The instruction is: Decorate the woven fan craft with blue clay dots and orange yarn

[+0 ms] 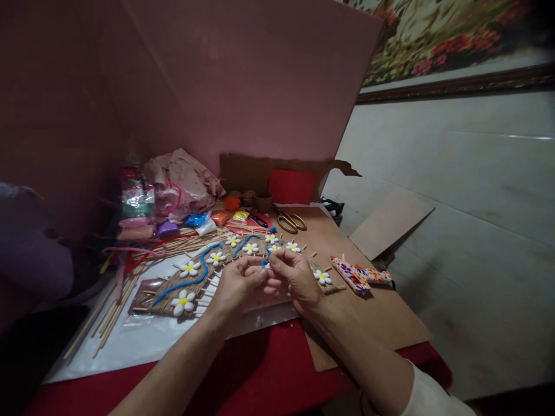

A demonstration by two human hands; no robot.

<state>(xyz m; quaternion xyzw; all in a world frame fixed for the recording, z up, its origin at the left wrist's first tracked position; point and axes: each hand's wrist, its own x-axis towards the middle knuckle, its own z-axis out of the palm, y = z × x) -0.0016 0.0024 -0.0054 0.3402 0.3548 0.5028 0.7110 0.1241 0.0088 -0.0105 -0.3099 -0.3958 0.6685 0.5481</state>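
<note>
In front of me is a fan-shaped craft piece made of wooden sticks wound with brown twine. White clay flowers with yellow centres and wavy blue clay strips decorate it. Over its middle, my left hand and my right hand meet with fingertips pinched together. A short bit of blue clay strip shows between them; its remainder is hidden by the fingers. A small blue clay ball lies just beyond my right hand.
Gold-handled scissors lie on a brown board. Coloured clay packets, a pink bag and wooden sticks are at the left. A floral-patterned item lies at right; a red sheet stands behind.
</note>
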